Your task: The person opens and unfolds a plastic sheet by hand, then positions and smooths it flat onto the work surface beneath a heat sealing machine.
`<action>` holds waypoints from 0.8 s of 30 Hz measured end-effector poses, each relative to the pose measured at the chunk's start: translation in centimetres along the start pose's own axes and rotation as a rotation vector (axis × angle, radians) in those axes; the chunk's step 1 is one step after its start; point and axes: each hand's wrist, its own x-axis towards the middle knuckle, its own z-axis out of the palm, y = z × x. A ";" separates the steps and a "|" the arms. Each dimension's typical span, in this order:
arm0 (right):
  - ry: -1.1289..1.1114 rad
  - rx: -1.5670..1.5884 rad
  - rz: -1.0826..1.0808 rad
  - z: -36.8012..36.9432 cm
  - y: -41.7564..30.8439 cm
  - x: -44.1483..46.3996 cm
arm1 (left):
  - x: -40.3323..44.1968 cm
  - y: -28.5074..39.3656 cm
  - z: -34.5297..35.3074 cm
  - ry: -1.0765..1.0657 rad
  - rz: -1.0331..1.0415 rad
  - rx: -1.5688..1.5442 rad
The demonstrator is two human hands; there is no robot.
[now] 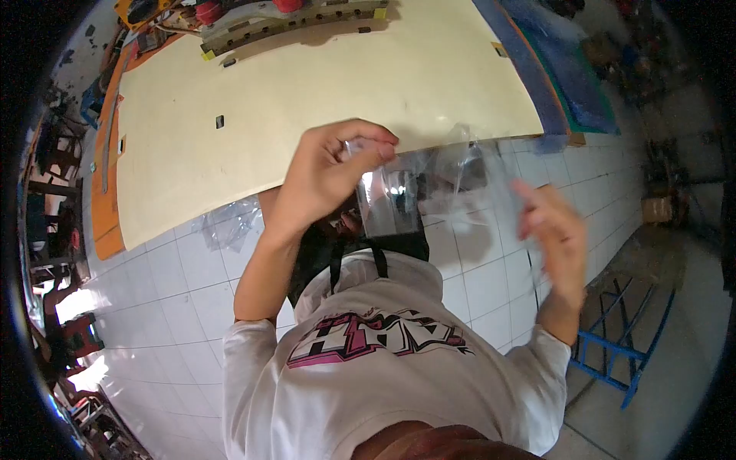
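Note:
My left hand (328, 170) is in front of the table's near edge, with its thumb and fingers pinched on a sheet of clear plastic film (389, 201). The film hangs below the fingers and catches the light. More crumpled clear film (464, 172) spreads out to the right, toward my other hand, partly smeared. My right hand (553, 234) is raised at the right with bent fingers, blurred by motion. Its fingertips are close to the film's right end; whether they grip it does not show.
A cream-coloured sheet covers the table (307, 107). A long metal bar with holes (295, 31) lies at its far side. Clear plastic (226, 222) hangs under the near edge at left. A blue metal frame (621, 345) stands on the floor at right.

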 end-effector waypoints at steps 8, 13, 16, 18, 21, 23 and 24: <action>0.148 0.011 0.015 10.3 -1.5 -1.1 | -2.4 3.3 0.7 0.166 -0.074 -0.074; 0.246 -0.139 -0.141 12.9 -2.0 -0.3 | -2.8 4.4 2.6 0.155 -0.012 0.073; 0.309 -0.180 -0.333 15.1 -1.3 0.5 | -2.6 6.4 3.7 0.070 0.076 0.459; 0.270 -0.170 -0.278 16.0 -1.6 0.3 | -2.3 6.3 3.8 0.089 0.091 0.524; 0.180 -0.183 -0.302 14.3 -1.9 0.9 | -1.9 7.4 3.4 0.083 0.165 0.594; 0.369 -0.300 -0.424 11.8 -1.0 2.4 | -1.5 8.8 2.9 0.049 0.226 0.597; 0.436 -0.346 -0.487 10.4 -0.4 3.2 | -1.2 9.4 2.6 -0.021 0.290 0.662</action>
